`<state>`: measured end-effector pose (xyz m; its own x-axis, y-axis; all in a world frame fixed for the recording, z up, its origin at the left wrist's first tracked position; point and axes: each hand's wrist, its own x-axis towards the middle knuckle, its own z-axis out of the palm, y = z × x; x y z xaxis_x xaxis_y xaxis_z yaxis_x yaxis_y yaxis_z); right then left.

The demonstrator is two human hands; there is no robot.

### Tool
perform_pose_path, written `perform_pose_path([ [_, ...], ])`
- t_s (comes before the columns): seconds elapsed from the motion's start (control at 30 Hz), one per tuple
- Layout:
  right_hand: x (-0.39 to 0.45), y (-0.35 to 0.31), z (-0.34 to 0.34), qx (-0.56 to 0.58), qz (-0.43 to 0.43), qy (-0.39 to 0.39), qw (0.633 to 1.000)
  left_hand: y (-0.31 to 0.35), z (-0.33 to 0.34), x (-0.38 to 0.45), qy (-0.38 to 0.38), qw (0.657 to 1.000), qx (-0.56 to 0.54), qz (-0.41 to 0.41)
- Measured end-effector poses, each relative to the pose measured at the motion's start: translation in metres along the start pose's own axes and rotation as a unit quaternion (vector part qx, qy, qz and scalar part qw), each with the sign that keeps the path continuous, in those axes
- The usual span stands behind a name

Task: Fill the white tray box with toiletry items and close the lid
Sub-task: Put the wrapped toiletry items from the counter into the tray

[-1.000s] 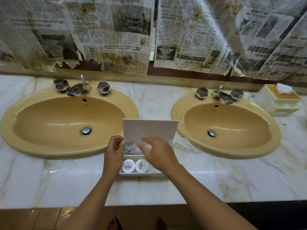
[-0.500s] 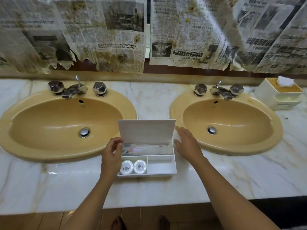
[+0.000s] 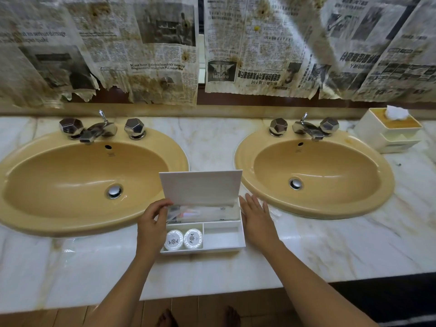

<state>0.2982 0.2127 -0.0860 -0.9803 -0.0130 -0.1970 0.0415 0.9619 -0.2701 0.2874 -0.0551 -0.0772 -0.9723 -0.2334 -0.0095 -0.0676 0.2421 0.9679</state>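
My tray box [image 3: 223, 247] sits on the counter [image 3: 212, 149] between two sinks, lid [image 3: 200, 186] upright behind, two round soaps [image 3: 184, 239] in its front-left compartment, packets [image 3: 205, 212] in the rear one.

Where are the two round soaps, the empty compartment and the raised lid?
round soaps [image 3: 183, 239], head view, gap-side edge of the left soap
empty compartment [image 3: 223, 237], head view, bare floor
lid [image 3: 200, 187], head view, inner face

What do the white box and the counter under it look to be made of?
White tray box: probably rigid plastic, matte, with thin straight walls and dividers. Counter: apparently polished marble or a lookalike, pale with brownish veins and glossy reflections.
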Motion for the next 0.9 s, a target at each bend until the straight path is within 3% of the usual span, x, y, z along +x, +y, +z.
perform_pose_path([
  [0.7, -0.060, 0.010, -0.004, 0.050, 0.043, 0.034, 0.997, 0.007, 0.001, -0.003, -0.006, 1.000, -0.010, 0.008],
  [0.9, -0.053, 0.001, -0.020, 0.108, 0.084, 0.154, 0.979, 0.008, 0.001, -0.003, -0.007, 1.000, -0.014, 0.009],
])
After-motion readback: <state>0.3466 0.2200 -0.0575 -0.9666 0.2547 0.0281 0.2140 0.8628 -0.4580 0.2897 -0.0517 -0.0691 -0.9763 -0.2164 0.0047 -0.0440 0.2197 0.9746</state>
